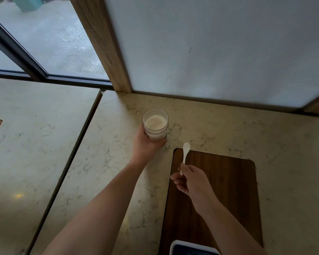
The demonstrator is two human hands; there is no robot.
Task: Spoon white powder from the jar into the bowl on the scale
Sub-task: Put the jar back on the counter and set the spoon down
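Beyond far left corner of wooden board (219,190): jar (155,123), lid off, white powder (155,122) filling much of it. Your left hand (145,144) wraps jar's base. Your right hand (191,181) pinches spoon (185,155) by handle end, bowl end aimed up-left at jar mouth, apparently empty. Right hand nearer board. Bowl unseen; scale (193,248) perhaps at board's near edge.

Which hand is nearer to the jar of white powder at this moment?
Left. The left hand grips the jar at its lower side, touching it. The right hand is apart from it, nearer the camera and to the right over the wooden board, holding the white spoon.
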